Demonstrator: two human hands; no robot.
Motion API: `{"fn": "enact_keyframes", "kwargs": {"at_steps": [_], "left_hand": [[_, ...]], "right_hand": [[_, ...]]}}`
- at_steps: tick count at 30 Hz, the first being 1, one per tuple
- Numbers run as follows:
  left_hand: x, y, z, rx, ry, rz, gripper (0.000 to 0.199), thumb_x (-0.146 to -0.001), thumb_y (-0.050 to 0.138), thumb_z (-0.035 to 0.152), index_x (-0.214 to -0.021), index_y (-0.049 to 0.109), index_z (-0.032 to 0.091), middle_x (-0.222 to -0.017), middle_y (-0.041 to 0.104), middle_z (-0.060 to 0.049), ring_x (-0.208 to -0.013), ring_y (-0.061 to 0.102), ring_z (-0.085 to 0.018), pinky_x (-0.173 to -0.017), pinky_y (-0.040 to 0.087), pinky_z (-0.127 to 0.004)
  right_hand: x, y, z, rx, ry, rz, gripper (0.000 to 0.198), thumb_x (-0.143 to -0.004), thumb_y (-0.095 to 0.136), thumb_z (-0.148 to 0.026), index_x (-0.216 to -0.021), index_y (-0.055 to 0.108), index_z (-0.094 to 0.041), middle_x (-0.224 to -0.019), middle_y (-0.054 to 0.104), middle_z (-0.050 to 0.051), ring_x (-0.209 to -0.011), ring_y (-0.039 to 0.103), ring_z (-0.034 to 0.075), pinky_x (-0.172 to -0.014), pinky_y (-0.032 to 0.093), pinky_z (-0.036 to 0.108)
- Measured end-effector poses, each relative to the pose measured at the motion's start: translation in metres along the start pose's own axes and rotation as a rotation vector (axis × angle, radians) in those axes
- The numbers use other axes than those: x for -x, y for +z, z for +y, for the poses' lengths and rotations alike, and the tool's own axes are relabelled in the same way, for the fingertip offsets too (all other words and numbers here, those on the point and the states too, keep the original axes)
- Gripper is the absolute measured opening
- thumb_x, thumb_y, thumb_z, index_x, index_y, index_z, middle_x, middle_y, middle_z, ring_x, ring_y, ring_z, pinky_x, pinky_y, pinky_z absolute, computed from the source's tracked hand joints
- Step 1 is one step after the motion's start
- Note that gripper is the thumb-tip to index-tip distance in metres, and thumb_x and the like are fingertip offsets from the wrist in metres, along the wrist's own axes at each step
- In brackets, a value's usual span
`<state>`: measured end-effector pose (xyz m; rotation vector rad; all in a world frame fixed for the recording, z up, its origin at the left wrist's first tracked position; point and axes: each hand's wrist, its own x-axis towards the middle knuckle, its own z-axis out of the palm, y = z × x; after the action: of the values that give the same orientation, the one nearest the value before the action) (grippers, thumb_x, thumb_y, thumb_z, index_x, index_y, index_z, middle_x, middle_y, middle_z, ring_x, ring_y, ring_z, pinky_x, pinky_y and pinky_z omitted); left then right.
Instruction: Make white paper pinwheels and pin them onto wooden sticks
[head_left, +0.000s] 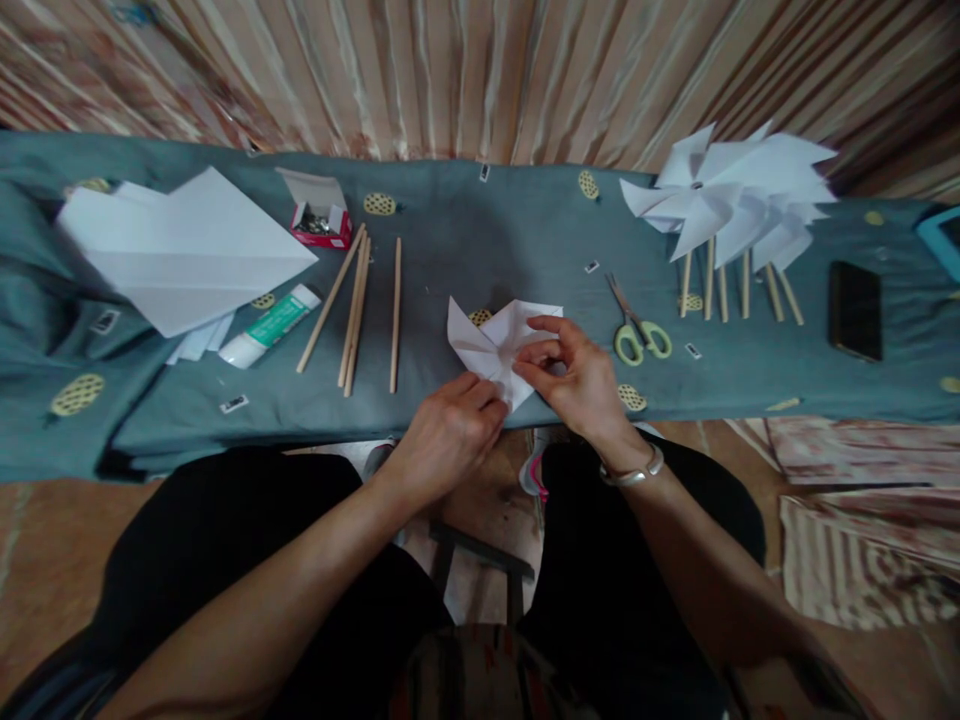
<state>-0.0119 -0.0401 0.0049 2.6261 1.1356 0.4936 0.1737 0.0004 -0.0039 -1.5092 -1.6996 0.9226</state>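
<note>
I sit before a table covered with a grey-green cloth (547,235), and both my hands are at the white paper piece (489,338), which lies near the front edge, straight before me. Its corners are partly folded toward the middle, like the vanes of a pinwheel. My left hand (456,415) is curled, with the fingers bent close together, and it holds the lower edge of the paper. In my right hand (574,372) the thumb and the forefinger come together near the centre and pinch a fold — the other fingers are raised and loosely spread above the paper. What exactly is between these two fingertips, I cannot tell.

Just beside my right hand lie the scissors (634,325), with green handles, their points directed away from me. Farther to the right is a group of paper pinwheels (739,190) on wooden sticks, overlapping one another, and then a dark phone (856,310). To the left of my paper one wooden stick (396,315) lies alone; next to it are three more sticks (349,325), near an opened red box (324,232) of small metallic pieces. Beyond are a glue stick (271,326) and white sheets (187,245).
</note>
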Motion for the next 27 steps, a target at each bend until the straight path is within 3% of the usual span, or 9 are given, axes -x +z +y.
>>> {"fn": "enact_keyframes", "kwargs": {"at_steps": [11,27], "left_hand": [[0.001,0.0,0.001,-0.002,0.008,0.011,0.011,-0.091,0.057,0.012,-0.087,0.067,0.011,-0.088,0.066,-0.008,-0.086,0.059,-0.023,-0.075,0.055,-0.034],[0.001,0.001,0.001,-0.058,0.02,0.023,0.011,-0.091,0.058,0.013,-0.085,0.068,0.011,-0.087,0.068,-0.008,-0.083,0.06,-0.022,-0.072,0.055,-0.033]], "right_hand": [[0.004,0.003,-0.009,0.198,-0.083,0.016,0.038,-0.084,0.061,-0.022,-0.122,0.055,-0.021,-0.088,0.076,0.002,-0.077,0.07,0.02,-0.076,0.056,0.034],[0.007,0.011,0.001,0.265,-0.156,0.078,0.04,-0.089,0.06,-0.027,-0.127,0.051,-0.018,-0.09,0.074,0.003,-0.086,0.07,0.022,-0.086,0.056,0.038]]}}
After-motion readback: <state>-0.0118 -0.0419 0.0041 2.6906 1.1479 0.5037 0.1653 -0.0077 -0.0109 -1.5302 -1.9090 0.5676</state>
